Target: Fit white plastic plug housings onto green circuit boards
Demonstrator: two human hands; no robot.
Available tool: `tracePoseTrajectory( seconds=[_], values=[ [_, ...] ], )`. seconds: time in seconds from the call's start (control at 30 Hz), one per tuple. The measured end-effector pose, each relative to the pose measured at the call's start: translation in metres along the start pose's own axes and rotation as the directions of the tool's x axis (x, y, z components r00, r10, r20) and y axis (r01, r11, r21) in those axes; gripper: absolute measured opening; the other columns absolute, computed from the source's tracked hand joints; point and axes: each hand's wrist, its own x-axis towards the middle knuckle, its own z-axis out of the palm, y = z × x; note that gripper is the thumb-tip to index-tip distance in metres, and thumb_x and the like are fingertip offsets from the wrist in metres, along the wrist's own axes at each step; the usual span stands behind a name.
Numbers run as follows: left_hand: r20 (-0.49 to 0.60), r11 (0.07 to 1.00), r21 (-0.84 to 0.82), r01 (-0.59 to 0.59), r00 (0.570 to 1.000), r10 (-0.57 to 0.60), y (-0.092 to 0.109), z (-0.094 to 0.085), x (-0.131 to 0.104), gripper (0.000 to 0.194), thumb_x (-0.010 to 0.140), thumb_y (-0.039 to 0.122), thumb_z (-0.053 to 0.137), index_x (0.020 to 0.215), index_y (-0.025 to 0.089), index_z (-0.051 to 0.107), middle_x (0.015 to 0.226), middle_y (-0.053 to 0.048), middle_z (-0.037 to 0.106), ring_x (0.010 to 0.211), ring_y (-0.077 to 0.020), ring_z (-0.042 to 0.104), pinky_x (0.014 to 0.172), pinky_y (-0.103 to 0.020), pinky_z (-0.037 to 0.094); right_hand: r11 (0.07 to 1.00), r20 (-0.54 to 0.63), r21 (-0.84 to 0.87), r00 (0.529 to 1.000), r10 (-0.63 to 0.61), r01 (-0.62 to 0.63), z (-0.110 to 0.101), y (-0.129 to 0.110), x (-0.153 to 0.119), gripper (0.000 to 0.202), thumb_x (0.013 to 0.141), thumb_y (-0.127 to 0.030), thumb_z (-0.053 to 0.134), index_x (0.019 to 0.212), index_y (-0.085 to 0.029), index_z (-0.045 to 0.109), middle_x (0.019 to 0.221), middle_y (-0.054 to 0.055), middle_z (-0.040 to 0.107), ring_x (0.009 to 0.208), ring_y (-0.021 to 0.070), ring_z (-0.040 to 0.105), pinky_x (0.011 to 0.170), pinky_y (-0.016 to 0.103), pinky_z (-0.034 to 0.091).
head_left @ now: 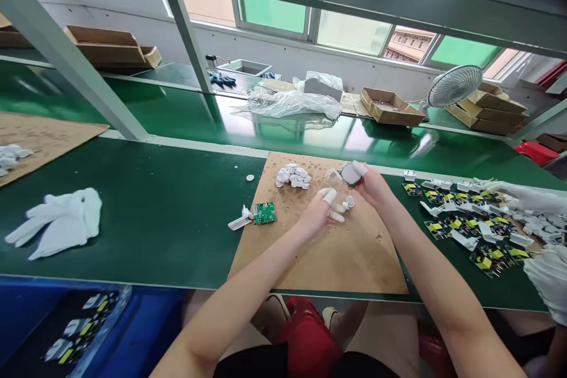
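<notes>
Over the brown board [336,266], my right hand [365,183] grips a white plastic part [351,173] with a green edge. My left hand [321,209], in white finger covers, is just left of it; its fingertips are by a few small white pieces [349,202], and whether they pinch one cannot be made out. A pile of white caps [293,176] lies on the board beyond my left hand. At the board's left edge sits a green circuit board [264,213] joined to a white part [241,220].
White gloves [57,221] lie on the green bench [177,207]. On the right, another person's gloved hands [535,198] are beside rows of circuit boards [456,224]. A blue bin [150,331] is at lower left. A metal post [75,53] stands behind the bench.
</notes>
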Motion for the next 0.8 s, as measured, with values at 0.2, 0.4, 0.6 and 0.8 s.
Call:
tracePoseTrajectory(
  seconds=[0.2, 0.4, 0.6, 0.8],
  values=[
    [-0.005, 0.424, 0.892, -0.156, 0.935, 0.356, 0.004, 0.0, -0.012, 0.035, 0.096, 0.033, 0.044, 0.121, 0.015, 0.061, 0.108, -0.015, 0.068, 0.099, -0.0284, 0.065, 0.082, -0.038, 0.048, 0.938, -0.065, -0.346, 0.997, -0.035, 0.011, 0.0, -0.01, 0.08, 0.035, 0.084, -0.031, 0.059, 0.11, -0.009, 0.068, 0.117, 0.021, 0.069, 0.115, 0.0357, 0.06, 0.099, 0.045, 0.046],
    [-0.097, 0.15, 0.987, 0.051, 0.942, 0.322, 0.018, -0.007, -0.016, 0.032, 0.091, 0.023, 0.05, 0.117, 0.008, 0.062, 0.119, -0.024, 0.064, 0.115, -0.0359, 0.06, 0.093, -0.044, 0.044, 0.832, 0.157, -0.537, 0.985, -0.065, 0.14, 0.026, -0.016, 0.062, 0.043, 0.089, -0.02, 0.056, 0.129, -0.006, 0.062, 0.147, 0.024, 0.051, 0.141, 0.0362, 0.042, 0.118, 0.046, 0.029],
    [-0.17, 0.054, 0.985, 0.161, 0.941, 0.293, 0.042, -0.019, -0.032, 0.036, 0.089, 0.027, 0.056, 0.119, 0.008, 0.062, 0.125, -0.025, 0.063, 0.122, -0.039, 0.057, 0.103, -0.05, 0.038, 0.785, 0.319, -0.584, 0.948, -0.013, 0.208, 0.009, -0.018, 0.01, 0.037, 0.093, -0.02, 0.053, 0.128, -0.015, 0.064, 0.14, 0.015, 0.062, 0.128, 0.0299, 0.058, 0.108, 0.041, 0.045],
    [-0.249, -0.156, 0.947, 0.28, 0.95, 0.19, 0.048, -0.051, -0.068, 0.055, 0.085, 0.024, 0.06, 0.138, 0.015, 0.05, 0.139, -0.023, 0.055, 0.13, -0.0391, 0.052, 0.106, -0.053, 0.038, 0.805, 0.486, -0.541, 0.872, 0.063, 0.244, -0.033, -0.003, -0.029, 0.032, 0.082, -0.007, 0.061, 0.109, -0.019, 0.072, 0.092, 0.005, 0.079, 0.081, 0.0178, 0.073, 0.074, 0.024, 0.057]
  ],
)
